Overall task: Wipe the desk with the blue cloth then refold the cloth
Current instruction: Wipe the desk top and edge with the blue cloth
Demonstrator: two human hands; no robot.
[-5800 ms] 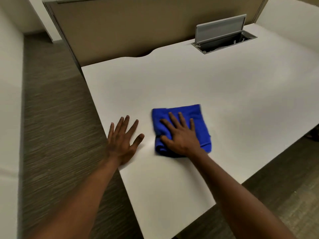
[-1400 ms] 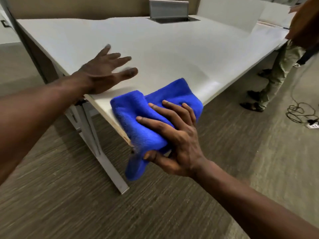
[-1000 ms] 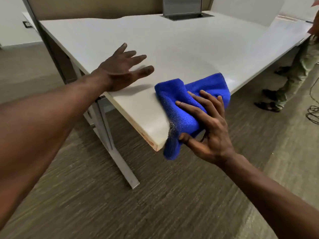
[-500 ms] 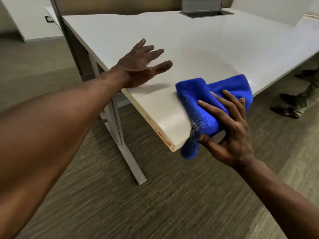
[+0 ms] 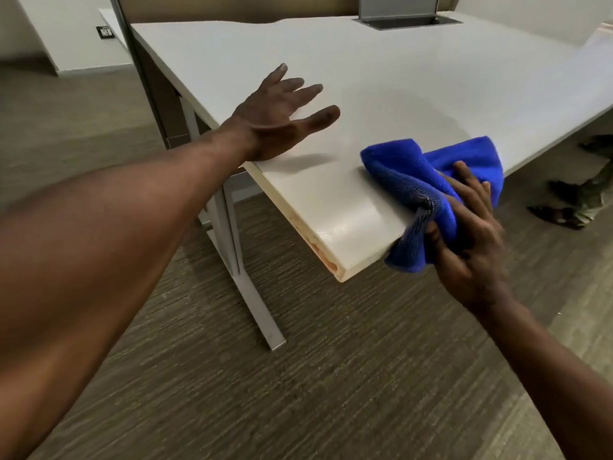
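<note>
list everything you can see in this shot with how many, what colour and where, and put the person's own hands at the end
desk: one, white, fills the upper middle; near corner edge worn
blue cloth: one, bunched, draped over the desk's near right edge
cable box: one, grey, lid raised, far side of the desk
desk leg: one, grey metal, under the left corner
wall socket: one, dark, far left wall
bystander's legs: one pair, olive trousers, right edge
left hand: open, on the desk
right hand: gripping the cloth at the edge
</note>
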